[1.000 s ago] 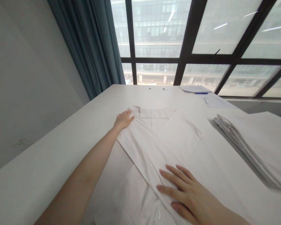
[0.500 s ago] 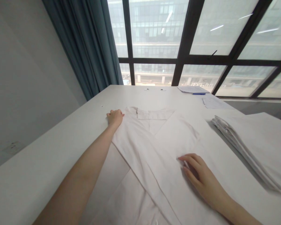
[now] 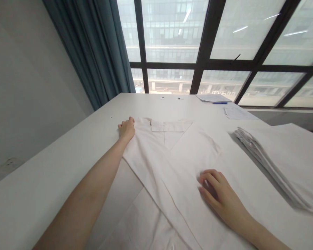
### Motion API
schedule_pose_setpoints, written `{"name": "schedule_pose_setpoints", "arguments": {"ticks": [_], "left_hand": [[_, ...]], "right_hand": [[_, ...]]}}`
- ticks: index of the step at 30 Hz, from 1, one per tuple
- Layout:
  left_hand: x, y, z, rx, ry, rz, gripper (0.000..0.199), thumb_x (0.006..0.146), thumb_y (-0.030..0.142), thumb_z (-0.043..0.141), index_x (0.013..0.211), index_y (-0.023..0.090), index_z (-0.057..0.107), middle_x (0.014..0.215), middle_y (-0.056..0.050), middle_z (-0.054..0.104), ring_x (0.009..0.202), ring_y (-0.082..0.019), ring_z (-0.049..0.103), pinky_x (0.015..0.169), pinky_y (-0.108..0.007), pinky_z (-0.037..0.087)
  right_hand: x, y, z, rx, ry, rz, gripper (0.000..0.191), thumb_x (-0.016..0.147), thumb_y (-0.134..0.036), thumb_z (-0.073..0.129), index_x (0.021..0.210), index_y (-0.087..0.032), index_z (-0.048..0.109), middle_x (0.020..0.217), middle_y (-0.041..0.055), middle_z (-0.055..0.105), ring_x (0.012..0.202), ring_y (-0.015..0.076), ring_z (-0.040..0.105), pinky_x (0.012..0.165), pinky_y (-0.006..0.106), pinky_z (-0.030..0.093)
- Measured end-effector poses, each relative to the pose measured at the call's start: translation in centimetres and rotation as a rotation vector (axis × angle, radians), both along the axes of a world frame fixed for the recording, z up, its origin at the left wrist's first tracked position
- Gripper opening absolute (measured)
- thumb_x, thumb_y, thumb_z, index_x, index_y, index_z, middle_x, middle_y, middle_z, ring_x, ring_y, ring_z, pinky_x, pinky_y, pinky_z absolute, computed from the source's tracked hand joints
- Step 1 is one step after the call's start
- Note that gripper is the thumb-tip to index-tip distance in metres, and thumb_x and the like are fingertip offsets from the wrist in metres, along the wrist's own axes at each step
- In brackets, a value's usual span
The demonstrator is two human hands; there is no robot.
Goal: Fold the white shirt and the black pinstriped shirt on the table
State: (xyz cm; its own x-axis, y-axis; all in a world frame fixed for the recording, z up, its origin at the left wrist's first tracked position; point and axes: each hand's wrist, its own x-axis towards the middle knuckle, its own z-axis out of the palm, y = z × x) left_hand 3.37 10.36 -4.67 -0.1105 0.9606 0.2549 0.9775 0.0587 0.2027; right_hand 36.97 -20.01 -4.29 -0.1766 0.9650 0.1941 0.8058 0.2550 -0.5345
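Left hand [image 3: 127, 128] curled at a shoulder of the white collared cloth garment [image 3: 153, 159], grip unclear; right hand [image 3: 221, 194] half-open by its front, apparently empty. Garment's flat on the white table [image 3: 75, 149]: spreading looks mostly done, creases remain.

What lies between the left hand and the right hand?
The head view shows the white garment, laid on the table, between left hand and right hand.

We are looking across a white worktop [image 3: 67, 166] toward a dark-framed window [image 3: 201, 64], where a building [image 3: 169, 34] is showing in daylight beyond and streaks of light [image 3: 240, 29] are gleaming on the glass [image 3: 232, 43], while a blue curtain [image 3: 99, 52] is hanging beside a grey wall [image 3: 28, 69].
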Motion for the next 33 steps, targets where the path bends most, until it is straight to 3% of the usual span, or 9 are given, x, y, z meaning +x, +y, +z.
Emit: {"name": "schedule_pose_setpoints", "arguments": {"ticks": [4, 10, 17, 22, 26, 30, 33], "left_hand": [[0.0, -0.2, 0.1, -0.039, -0.01, -0.071, 0.037, 0.092, 0.021, 0.035, 0.118, 0.03, 0.06, 0.123, -0.009, 0.062, 0.117, -0.029, 0.051, 0.094, -0.046, 0.038], [-0.6, -1.5, 0.4, -0.075, -0.002, -0.149, 0.042, 0.091, 0.028, 0.041, 0.131, 0.03, 0.053, 0.132, -0.008, 0.058, 0.123, -0.03, 0.05, 0.098, -0.046, 0.037], [-4.2, -5.8, 0.6, -0.089, 0.017, -0.161, 0.048, 0.09, 0.039, 0.046, 0.137, 0.026, 0.045, 0.098, -0.005, 0.069, 0.1, -0.026, 0.061, 0.092, -0.041, 0.037], [-5.8, -8.0, 0.6, -0.125, 0.028, -0.179, 0.043, 0.091, 0.033, 0.044, 0.133, 0.025, 0.047, 0.096, -0.004, 0.07, 0.097, -0.024, 0.062, 0.094, -0.039, 0.034], [-5.6, -8.5, 0.8, -0.126, 0.106, -0.164, 0.038, 0.094, 0.031, 0.039, 0.13, 0.024, 0.049, 0.102, -0.008, 0.07, 0.106, -0.027, 0.059, 0.097, -0.043, 0.031], [-4.6, -8.9, 1.2, -0.089, 0.257, -0.134, 0.042, 0.092, 0.022, 0.038, 0.132, 0.024, 0.049, 0.121, -0.014, 0.063, 0.116, -0.032, 0.052, 0.099, -0.048, 0.031], [-3.3, -9.0, 1.5, -0.044, 0.287, -0.208, 0.048, 0.09, 0.013, 0.033, 0.132, 0.023, 0.052, 0.129, -0.014, 0.056, 0.119, -0.031, 0.049, 0.101, -0.046, 0.032]], "right_hand": [[0.0, 0.1, -0.1, -0.014, -0.001, 0.004, 0.012, 0.093, -0.027, 0.048, 0.084, -0.022, 0.054, 0.109, 0.0103, 0.056, 0.099, 0.0242, 0.054, 0.086, 0.044, 0.048], [0.3, 0.3, -0.3, -0.014, 0.012, 0.037, 0.023, 0.092, -0.031, 0.051, 0.071, -0.021, 0.053, 0.11, 0.0093, 0.056, 0.101, 0.0239, 0.055, 0.088, 0.044, 0.048], [0.3, 0.3, -0.4, 0.007, 0.026, 0.018, 0.026, 0.09, -0.031, 0.053, 0.067, -0.021, 0.054, 0.109, 0.0091, 0.058, 0.099, 0.0237, 0.056, 0.085, 0.042, 0.05], [0.5, 0.4, -0.6, -0.01, 0.049, 0.018, 0.028, 0.09, -0.037, 0.054, 0.066, -0.022, 0.057, 0.109, 0.009, 0.059, 0.101, 0.0245, 0.057, 0.088, 0.043, 0.049], [0.7, 0.5, -0.6, -0.017, 0.059, 0.026, 0.03, 0.091, -0.039, 0.053, 0.067, -0.022, 0.058, 0.11, 0.0094, 0.059, 0.103, 0.025, 0.056, 0.09, 0.044, 0.048], [0.6, 0.4, -0.5, 0.014, 0.049, 0.022, 0.031, 0.09, -0.039, 0.054, 0.065, -0.022, 0.056, 0.109, 0.0094, 0.06, 0.101, 0.0247, 0.058, 0.089, 0.044, 0.049], [0.5, 0.4, -0.5, 0.02, 0.044, 0.021, 0.03, 0.09, -0.038, 0.054, 0.065, -0.022, 0.056, 0.108, 0.0093, 0.06, 0.1, 0.0247, 0.057, 0.088, 0.045, 0.05]]}}
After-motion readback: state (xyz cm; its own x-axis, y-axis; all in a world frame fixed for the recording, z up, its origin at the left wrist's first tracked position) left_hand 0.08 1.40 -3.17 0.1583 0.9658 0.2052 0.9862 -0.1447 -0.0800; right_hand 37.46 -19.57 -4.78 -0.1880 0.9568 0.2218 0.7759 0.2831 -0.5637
